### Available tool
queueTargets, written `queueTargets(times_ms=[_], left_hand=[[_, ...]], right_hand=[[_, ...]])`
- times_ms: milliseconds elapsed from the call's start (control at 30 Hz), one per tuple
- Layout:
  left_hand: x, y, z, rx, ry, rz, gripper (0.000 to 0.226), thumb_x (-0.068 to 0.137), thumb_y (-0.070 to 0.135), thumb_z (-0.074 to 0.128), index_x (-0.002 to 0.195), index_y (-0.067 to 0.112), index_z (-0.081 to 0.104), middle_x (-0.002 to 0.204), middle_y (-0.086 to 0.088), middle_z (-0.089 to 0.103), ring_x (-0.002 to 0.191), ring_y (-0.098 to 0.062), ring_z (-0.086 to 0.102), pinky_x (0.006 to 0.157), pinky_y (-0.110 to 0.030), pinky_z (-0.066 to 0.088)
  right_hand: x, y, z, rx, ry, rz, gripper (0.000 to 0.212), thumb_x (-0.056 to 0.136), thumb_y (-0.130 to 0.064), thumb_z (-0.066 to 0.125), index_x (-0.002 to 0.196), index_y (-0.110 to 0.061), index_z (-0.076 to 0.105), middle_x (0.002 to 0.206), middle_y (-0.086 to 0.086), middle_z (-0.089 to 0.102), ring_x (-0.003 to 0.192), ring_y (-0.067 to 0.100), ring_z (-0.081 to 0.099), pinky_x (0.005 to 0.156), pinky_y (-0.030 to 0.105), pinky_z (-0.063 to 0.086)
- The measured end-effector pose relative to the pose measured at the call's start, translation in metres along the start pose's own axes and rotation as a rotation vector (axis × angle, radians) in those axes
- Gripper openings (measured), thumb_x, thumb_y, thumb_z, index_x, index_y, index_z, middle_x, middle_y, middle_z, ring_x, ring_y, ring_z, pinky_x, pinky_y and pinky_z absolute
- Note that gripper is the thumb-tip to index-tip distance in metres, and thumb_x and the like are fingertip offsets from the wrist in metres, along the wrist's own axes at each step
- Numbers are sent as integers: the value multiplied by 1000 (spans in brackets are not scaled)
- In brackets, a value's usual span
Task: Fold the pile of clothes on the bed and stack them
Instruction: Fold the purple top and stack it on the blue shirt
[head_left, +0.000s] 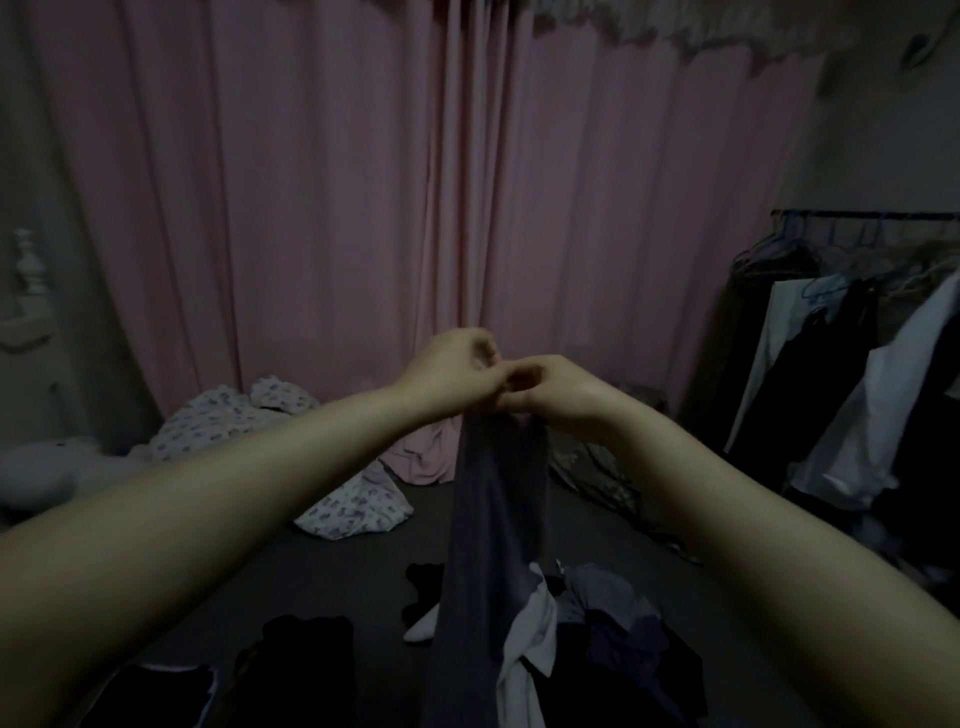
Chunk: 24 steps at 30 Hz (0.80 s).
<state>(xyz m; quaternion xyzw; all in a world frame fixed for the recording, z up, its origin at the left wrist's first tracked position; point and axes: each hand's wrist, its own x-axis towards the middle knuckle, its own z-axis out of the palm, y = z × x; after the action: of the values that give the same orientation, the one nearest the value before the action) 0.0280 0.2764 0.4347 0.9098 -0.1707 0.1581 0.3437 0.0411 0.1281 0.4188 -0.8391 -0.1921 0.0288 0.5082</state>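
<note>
A long dark grey garment (488, 530) hangs straight down in the middle of the view. My left hand (452, 374) and my right hand (556, 387) meet at its top edge, held up at chest height, and both pinch the cloth with curled fingers. Its lower end reaches down into a loose pile of clothes (597, 618) on the dark bed (343, 577), with white and purple-grey pieces showing. Dark folded pieces (306, 649) lie at the lower left of the bed.
A patterned white garment (234, 421) and a pink one (423, 457) lie crumpled at the far side of the bed. Pink curtains (363, 208) hang behind. A clothes rack (857, 364) with hanging garments stands on the right. A pale soft toy (47, 473) sits at the left.
</note>
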Motion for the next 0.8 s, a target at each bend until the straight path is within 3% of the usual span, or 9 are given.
queueTargets(times_ms=[100,200,267,367,433,500,633,733,800], left_hand=[[-6,1,15,191,188,239,23,86,39,59,87,16,61,75,5,59,75,-14,54,67,-31,46],[-7,-13,26,44,155,400,37,83,38,60,107,9,58,100,-4,55,92,-13,51,84,-29,45],[-9,-24,29,7,33,376,63,80,48,63,127,10,47,120,-6,45,108,-11,48,93,-19,38],[-10,-28,38,90,-290,270,82,80,53,64,145,17,28,131,3,47,117,-6,45,95,-19,36],[-8,-27,42,38,-406,216,54,83,46,64,127,17,50,108,4,58,90,4,52,78,-17,43],[-4,-25,42,48,-450,231,17,88,33,64,95,18,60,79,3,54,61,3,44,56,-12,35],[2,-18,39,243,-495,268,14,92,20,57,95,8,66,75,2,54,67,-9,47,52,-17,31],[8,-12,37,342,-484,299,9,93,18,52,88,15,60,77,5,53,76,-13,50,58,-22,28],[10,-9,34,347,-482,294,12,94,16,50,96,14,61,84,5,54,81,-13,50,60,-19,28]], right_hand=[[-2,1,-3,-19,39,2,28,78,14,57,70,-13,62,66,4,58,63,13,52,59,22,43],[-5,15,-14,46,-10,54,30,78,14,62,102,-3,64,85,10,65,78,16,60,72,22,51],[-10,27,-17,120,-12,92,40,77,14,64,112,-3,57,79,7,66,71,12,63,68,21,52],[-18,39,-18,125,16,85,32,77,15,62,95,-10,51,66,1,65,55,8,59,56,25,44],[-23,41,-18,150,59,48,34,75,17,64,84,-11,47,68,5,64,56,8,61,54,21,47],[-28,46,-21,171,80,1,37,72,17,68,79,-11,46,75,11,66,66,11,65,60,19,52],[-44,60,-22,88,92,-71,34,70,10,74,75,-12,48,83,11,65,72,12,60,69,22,51],[-60,83,-19,-15,150,-108,24,71,-2,78,79,-7,57,80,5,61,73,9,55,69,18,47],[-73,108,-15,-71,141,-114,21,71,-10,80,83,-7,63,81,-2,64,75,5,57,73,18,47]])
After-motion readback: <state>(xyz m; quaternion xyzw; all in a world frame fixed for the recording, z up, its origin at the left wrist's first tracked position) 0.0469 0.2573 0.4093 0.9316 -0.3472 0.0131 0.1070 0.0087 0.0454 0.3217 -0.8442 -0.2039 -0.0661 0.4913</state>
